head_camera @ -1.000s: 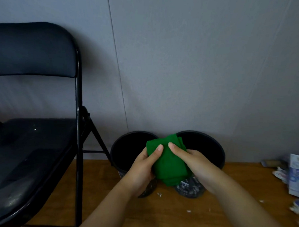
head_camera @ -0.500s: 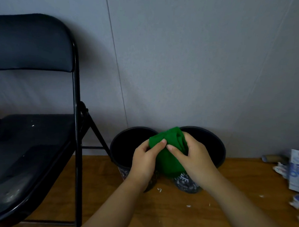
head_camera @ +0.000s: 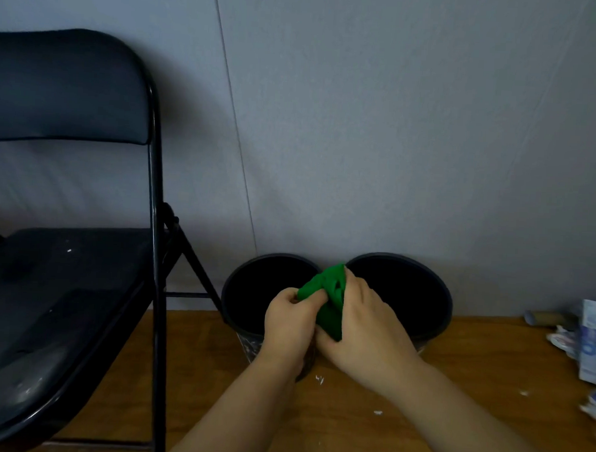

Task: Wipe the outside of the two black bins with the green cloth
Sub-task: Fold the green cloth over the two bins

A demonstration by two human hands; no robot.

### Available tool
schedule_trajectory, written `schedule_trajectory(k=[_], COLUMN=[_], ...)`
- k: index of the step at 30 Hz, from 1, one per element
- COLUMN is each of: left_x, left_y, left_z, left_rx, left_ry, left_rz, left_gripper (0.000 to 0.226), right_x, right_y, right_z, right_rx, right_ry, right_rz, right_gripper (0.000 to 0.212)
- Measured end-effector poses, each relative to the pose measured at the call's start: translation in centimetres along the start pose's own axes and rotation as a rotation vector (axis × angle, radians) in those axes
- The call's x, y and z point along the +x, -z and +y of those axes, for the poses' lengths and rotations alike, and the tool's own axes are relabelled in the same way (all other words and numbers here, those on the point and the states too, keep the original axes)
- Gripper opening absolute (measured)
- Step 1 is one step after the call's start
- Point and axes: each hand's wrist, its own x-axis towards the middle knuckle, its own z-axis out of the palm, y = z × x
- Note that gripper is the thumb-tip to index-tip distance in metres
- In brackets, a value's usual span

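Two round black bins stand side by side on the wooden floor against the grey wall: the left bin (head_camera: 233, 301) and the right bin (head_camera: 436, 300). Both are open at the top and dark inside. Between them, above their touching rims, I hold a bunched green cloth (head_camera: 328, 288). My left hand (head_camera: 287, 328) pinches its left edge with fingers curled. My right hand (head_camera: 364, 324) grips it from the right, thumb underneath. My hands hide most of the bins' front walls.
A black folding chair (head_camera: 65, 284) stands at the left, its rear leg close to the left bin. Crumpled paper and a white-blue carton (head_camera: 592, 341) lie at the right edge. Small white scraps (head_camera: 319, 380) dot the floor in front of the bins.
The flat folded cloth has been bunched up between both hands. The hands have closed in on each other and curled tighter around it.
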Motion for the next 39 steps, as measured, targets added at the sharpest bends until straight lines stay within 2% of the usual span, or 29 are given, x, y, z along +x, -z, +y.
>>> schedule_trajectory(k=[2, 4, 8, 14, 19, 23, 26, 32, 37, 39], left_x=[-0.2, -0.3, -0.2, -0.3, -0.5, -0.5, -0.5, -0.5, 0.6, 1.8], left_y=[-0.2, -0.4, -0.1, 1.0, 0.8, 1.0, 1.0, 1.0, 2.0, 2.8], left_z=[0.0, 0.2, 0.6, 1.0, 0.9, 0.5, 0.0, -0.3, -1.4, -2.1], left_rx=[-0.022, -0.005, 0.058, -0.128, -0.152, -0.141, -0.099, -0.045, 0.158, 0.272], left_ry=[0.003, -0.014, -0.029, 0.041, 0.081, 0.115, 0.128, 0.057, 0.013, 0.016], left_rz=[0.023, 0.026, -0.052, -0.271, -0.227, -0.181, -0.158, -0.261, -0.445, -0.441], left_gripper=[0.019, 0.023, 0.021, 0.028, 0.034, 0.037, 0.036, 0.036, 0.027, 0.023], right_x=[0.0, 0.3, 0.6, 0.4, 0.1, 0.1, 0.0, 0.2, 0.1, 0.0], right_y=[-0.4, -0.6, 0.1, 1.0, 0.8, 0.5, 0.2, 0.6, 0.9, 0.5], right_z=[-0.2, 0.0, 0.7, 1.7, 1.4, 1.2, 1.0, 2.5, 5.0, 5.7], right_rx=[-0.073, -0.123, -0.153, -0.127, -0.071, -0.12, -0.163, -0.105, 0.087, 0.123], right_ry=[-0.002, 0.001, 0.047, 0.104, 0.115, 0.123, 0.094, 0.131, 0.013, -0.047], right_rz=[0.018, 0.071, 0.133, 0.179, 0.15, 0.098, 0.051, 0.091, 0.06, 0.012], right_gripper=[0.104, 0.107, 0.092, 0.076, 0.072, 0.078, 0.089, 0.072, 0.067, 0.068])
